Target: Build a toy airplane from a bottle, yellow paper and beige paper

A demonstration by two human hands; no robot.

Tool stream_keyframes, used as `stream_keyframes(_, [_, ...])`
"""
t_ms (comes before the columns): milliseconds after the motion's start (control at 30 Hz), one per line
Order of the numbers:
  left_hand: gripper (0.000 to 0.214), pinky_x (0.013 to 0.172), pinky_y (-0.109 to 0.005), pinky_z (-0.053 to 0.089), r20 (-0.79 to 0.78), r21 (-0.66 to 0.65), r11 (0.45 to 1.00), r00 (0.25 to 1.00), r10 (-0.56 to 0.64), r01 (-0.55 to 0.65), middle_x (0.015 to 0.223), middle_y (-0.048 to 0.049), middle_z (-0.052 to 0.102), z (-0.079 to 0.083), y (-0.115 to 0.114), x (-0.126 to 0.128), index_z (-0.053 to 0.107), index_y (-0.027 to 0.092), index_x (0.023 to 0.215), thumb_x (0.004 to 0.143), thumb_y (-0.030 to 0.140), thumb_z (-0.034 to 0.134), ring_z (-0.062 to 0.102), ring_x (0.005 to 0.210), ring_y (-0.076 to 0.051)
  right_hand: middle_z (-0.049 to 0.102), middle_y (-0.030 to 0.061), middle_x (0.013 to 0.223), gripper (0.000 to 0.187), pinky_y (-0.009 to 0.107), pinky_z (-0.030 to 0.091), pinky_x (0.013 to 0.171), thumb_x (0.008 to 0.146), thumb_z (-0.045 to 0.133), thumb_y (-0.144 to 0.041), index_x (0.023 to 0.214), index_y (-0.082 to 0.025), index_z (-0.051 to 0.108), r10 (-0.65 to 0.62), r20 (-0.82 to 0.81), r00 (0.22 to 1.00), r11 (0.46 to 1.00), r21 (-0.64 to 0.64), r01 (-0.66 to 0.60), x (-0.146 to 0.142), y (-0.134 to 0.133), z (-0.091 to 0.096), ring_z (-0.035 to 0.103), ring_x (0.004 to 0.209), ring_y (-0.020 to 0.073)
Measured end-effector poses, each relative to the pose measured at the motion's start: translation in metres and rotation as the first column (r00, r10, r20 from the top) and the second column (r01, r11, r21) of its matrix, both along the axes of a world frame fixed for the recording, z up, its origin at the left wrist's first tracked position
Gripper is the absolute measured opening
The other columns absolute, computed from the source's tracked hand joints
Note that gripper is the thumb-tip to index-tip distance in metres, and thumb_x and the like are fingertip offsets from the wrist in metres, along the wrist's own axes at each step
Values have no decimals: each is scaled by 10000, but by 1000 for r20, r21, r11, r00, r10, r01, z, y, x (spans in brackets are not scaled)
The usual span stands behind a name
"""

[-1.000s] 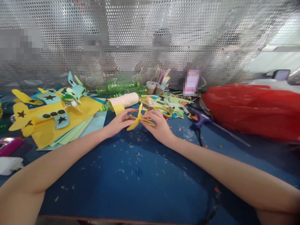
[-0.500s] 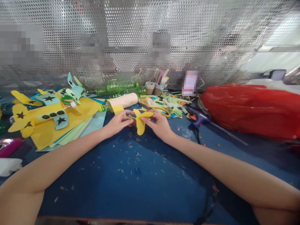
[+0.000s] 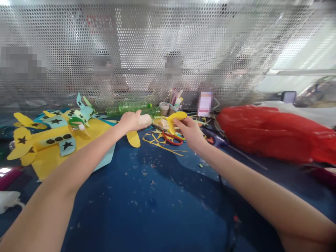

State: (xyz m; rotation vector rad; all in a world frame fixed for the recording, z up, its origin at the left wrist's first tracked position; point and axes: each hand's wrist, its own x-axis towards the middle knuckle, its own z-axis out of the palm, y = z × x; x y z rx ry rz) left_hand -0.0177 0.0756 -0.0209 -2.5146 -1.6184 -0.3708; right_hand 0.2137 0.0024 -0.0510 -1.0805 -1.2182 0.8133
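Note:
My left hand is closed over a plastic bottle wrapped in pale paper, whose right end sticks out past my fingers. A rounded yellow paper wing shows below that bottle. Between the thumb and fingers of my right hand is a yellow paper piece with several rounded blades, held above the table. Red-handled scissors lie just under it, beside thin yellow paper offcuts.
Finished yellow and blue paper planes stand at left on yellow sheets. Green bottles, a cup of sticks and a phone are at the back. A red plastic bag lies right, near a purple glue gun.
My left hand has let go of the yellow paper piece and moved left onto the wrapped bottle. My right hand has carried the piece up and right, uncovering scissors and offcuts.

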Motion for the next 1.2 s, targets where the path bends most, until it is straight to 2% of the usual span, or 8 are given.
stream_keyframes(100, [869,800,-416,500,-47,-129,987,995,87,-92,1206,-223,674,-3,7,-2,475,123,1385,712,639,663,654,1032,-391,753,47,989,325,362,584,758,697,736,-429,924,-203,685,-19,33,999,999,43,18,8,5,1,701,894,217])
stream_keyframes(233, [666,794,-365,486,-28,-115,993,1000,-8,5,1191,-184,685,4,2,-13,575,132,1257,754,564,637,654,1044,-348,755,54,938,310,402,574,785,715,731,-415,927,-189,706,-97,146,985,989,123,80,16,11,2,697,854,225])
stream_keyframes(500, [541,755,-335,458,-50,-272,921,951,-304,280,1082,-92,722,30,-61,-5,644,232,1166,706,514,691,669,954,-309,731,61,982,194,359,562,769,830,633,-299,961,-197,734,-180,456,872,939,344,14,13,-11,30,666,866,190])
stream_keyframes(600, [550,756,-341,457,-24,-299,899,939,-344,321,1120,-106,707,25,-79,5,634,210,1194,688,416,707,665,955,-311,745,48,948,155,327,564,753,812,658,-247,926,-211,756,23,688,725,955,200,-220,7,-26,42,674,812,172])
stream_keyframes(700, [628,786,-355,464,12,-341,878,935,-354,337,1161,-126,692,18,-82,9,605,185,1224,666,445,731,648,1009,-324,756,40,891,161,327,562,752,811,657,-207,934,-200,761,70,773,631,964,110,-242,1,-34,44,680,758,169])
stream_keyframes(833, [760,809,-361,480,91,-398,867,953,-289,300,1201,-130,668,23,-70,2,576,180,1249,623,581,735,646,1023,-316,764,42,901,212,325,567,746,804,669,-186,1000,-190,750,48,784,619,984,68,-163,-3,-33,37,699,755,178])
stream_keyframes(1033, [363,856,-303,500,386,-350,844,884,-265,406,1078,-96,728,34,-56,-2,664,152,1098,759,281,640,675,981,-211,761,42,896,159,333,576,753,809,662,-185,947,-195,742,99,790,605,983,16,-182,-1,-23,27,702,773,183])
stream_keyframes(1200, [254,830,-294,515,550,-320,801,787,-279,507,1011,-44,767,21,-60,9,730,188,1004,758,235,688,696,910,-180,762,49,908,154,330,571,750,818,659,-219,946,-192,740,100,784,612,983,16,-181,-3,-22,18,699,774,181])
